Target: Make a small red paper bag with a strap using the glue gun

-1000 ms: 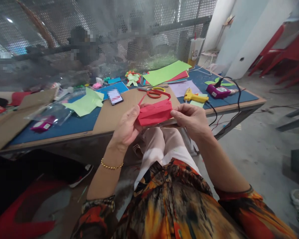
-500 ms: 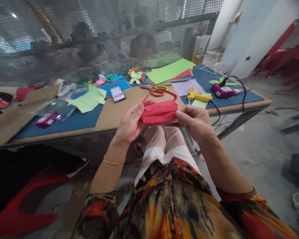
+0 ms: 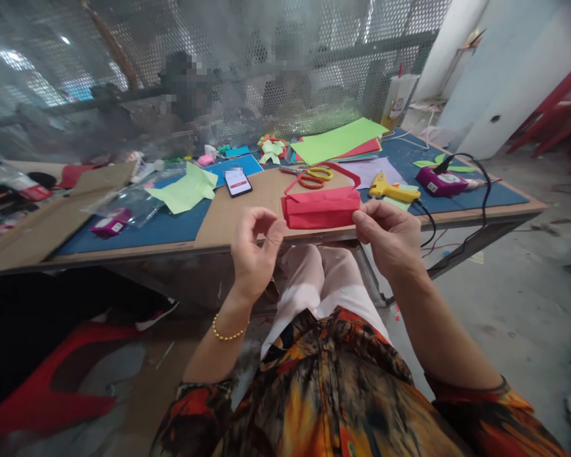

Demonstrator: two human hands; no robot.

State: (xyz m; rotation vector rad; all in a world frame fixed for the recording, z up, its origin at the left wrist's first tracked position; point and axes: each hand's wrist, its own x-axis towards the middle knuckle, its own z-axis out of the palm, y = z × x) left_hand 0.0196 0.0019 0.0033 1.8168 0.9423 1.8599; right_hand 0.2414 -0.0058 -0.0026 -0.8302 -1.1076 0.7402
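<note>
A red folded paper bag (image 3: 321,209) with a thin strip handle hangs over the front edge of the cardboard. My right hand (image 3: 391,236) pinches its right end between thumb and fingers. Just left of the bag, my left hand (image 3: 255,254) is off the paper, its fingers curled with a gap between thumb and forefinger. Scissors with orange and yellow handles (image 3: 311,180) lie on the cardboard sheet (image 3: 257,212) behind the bag, partly seen through its handle.
On the blue tabletop (image 3: 176,231) are a phone (image 3: 238,182), pale green paper (image 3: 185,189), a yellow glue gun (image 3: 393,189) and a purple power box (image 3: 440,182). Bright green sheets (image 3: 340,141) lie at the back. A person's dark-clothed leg (image 3: 90,304) is at lower left.
My left hand has let go of the bag's left end and drawn slightly away from it. My right hand keeps its pinch. The whole view has shifted a little.
</note>
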